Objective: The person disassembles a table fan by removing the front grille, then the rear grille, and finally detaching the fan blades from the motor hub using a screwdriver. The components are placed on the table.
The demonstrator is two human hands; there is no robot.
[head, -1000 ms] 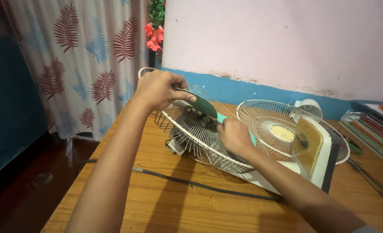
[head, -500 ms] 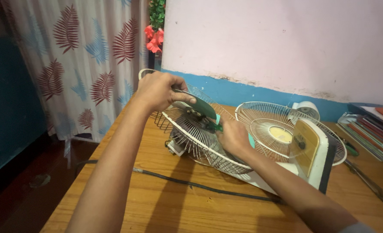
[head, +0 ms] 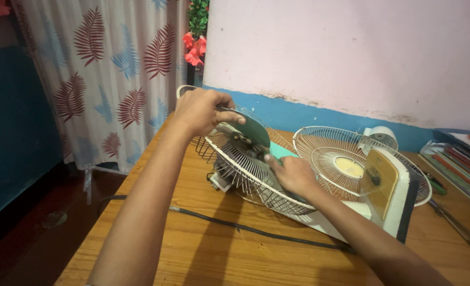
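On the tabletop, front grille lies removed; left hand grips green fan blade, right hand works at hub, closure unclear; blade remains mounted in rear cage.

A rear fan guard is lying on the table, a front guard sitting to its right, a cable running nearer, books resting far right.
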